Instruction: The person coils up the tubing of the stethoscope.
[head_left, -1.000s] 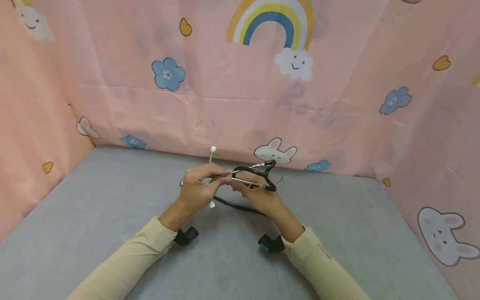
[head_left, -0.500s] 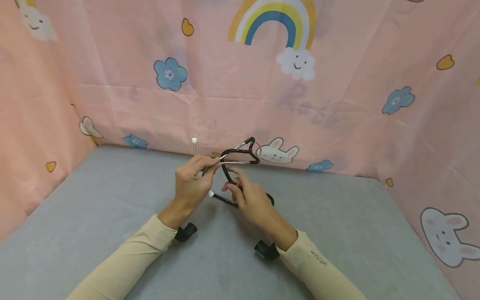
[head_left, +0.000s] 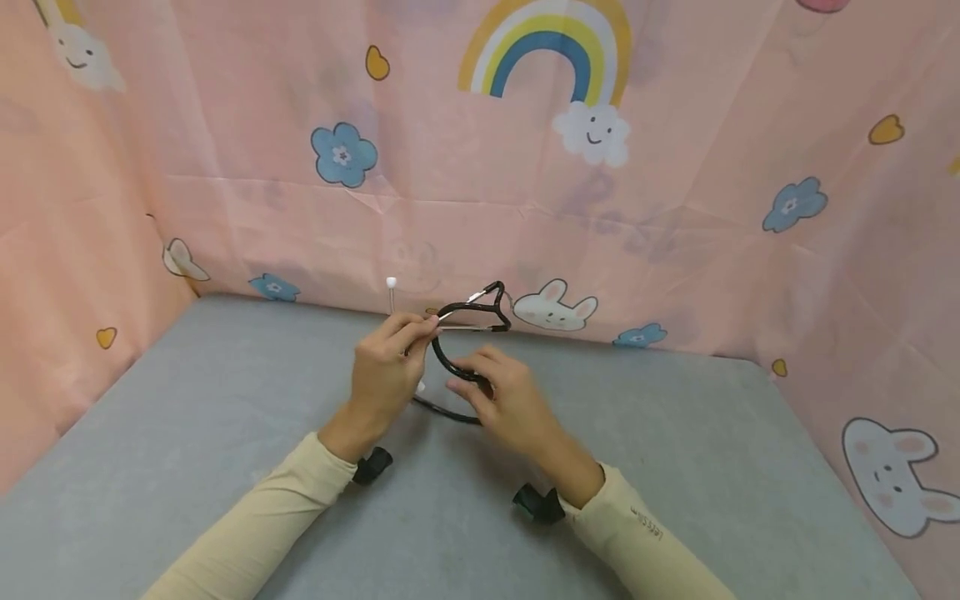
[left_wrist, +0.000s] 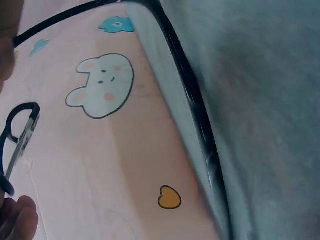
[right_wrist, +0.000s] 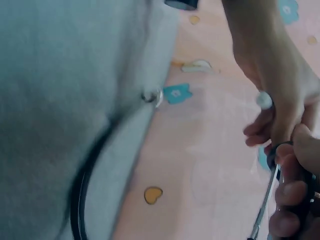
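Above the table is a stethoscope with a black Y-shaped yoke (head_left: 498,310), metal ear tubes (head_left: 467,328) and white ear tips (head_left: 392,283). My left hand (head_left: 381,367) pinches the ear tubes between thumb and fingers, the yoke pointing right. My right hand (head_left: 517,408), just below and to the right, grips the black tubing (head_left: 444,357) where it curves down. In the right wrist view its fingers (right_wrist: 290,192) curl around the tubing close to the left hand. Another stretch of tubing (left_wrist: 192,95) arcs through the left wrist view. Toward its end shows a shiny round piece (right_wrist: 152,96).
A grey cloth-like surface covers the table (head_left: 660,483). A pink printed curtain (head_left: 675,150) stands along its back and sides. Black devices are strapped at both wrists, such as the left wrist camera (head_left: 372,465).
The ear tubes and yoke have moved left and up with my left hand. My right hand has drawn away from the yoke and now grips the tubing lower down.
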